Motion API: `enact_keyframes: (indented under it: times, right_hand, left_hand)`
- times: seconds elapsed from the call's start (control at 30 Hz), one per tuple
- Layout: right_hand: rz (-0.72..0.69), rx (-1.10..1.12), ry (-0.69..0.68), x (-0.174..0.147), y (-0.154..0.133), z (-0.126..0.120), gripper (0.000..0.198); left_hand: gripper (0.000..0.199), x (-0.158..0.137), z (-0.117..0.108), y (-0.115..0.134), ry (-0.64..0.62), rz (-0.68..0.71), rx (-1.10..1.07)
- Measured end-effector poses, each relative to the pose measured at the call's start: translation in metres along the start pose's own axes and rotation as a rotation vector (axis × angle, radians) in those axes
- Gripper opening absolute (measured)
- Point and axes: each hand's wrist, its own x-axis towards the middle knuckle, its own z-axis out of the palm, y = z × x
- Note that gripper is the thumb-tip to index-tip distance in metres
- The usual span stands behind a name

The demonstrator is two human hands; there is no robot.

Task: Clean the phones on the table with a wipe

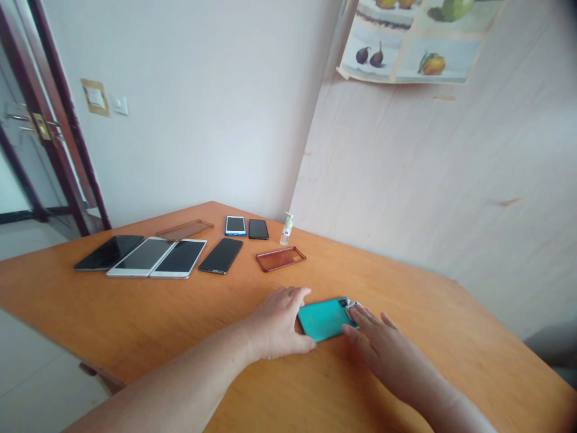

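Pinning white wad (352, 308) on two-o'clock corner of teal phone (322, 319): right hand (376, 341), fingers near-straight. Left hand (276, 325), spread, brackets nine-o'clock end, grip unclear. Best brace firmly, press lightly.

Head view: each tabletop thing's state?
Teal phone: back up
White wipe: bunched
Bottle: upright
Red case: empty
Brown case: empty
Left white tablet: screen dark
Right white tablet: screen dark
Black tablet: screen dark
Large black phone: screen dark
Small black phone: screen dark
White phone: screen dark
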Motion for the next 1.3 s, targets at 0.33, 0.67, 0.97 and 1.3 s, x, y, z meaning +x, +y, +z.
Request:
enact_keyframes:
  times: [0.33,0.67,0.97,1.3]
  right_hand:
    - [-0.274,0.199,-0.183,-0.019,-0.054,-0.016,0.066]
    - [-0.003,0.085,-0.143,-0.017,-0.038,-0.015,0.067]
    - [-0.008,0.098,-0.052,-0.022,-0.027,-0.008,0.058]
    - [-0.181,0.137,-0.184,-0.023,-0.060,-0.018,0.062]
  left_hand:
    - [0.072,0.001,0.001,-0.003,0.021,0.059,-0.032]
    - [0.074,0.001,-0.002,-0.002,-0.009,0.036,-0.034]
    - [0.068,0.001,-0.003,-0.001,-0.018,0.026,-0.039]
    - [0.061,0.002,-0.001,-0.003,-0.011,0.047,-0.038]
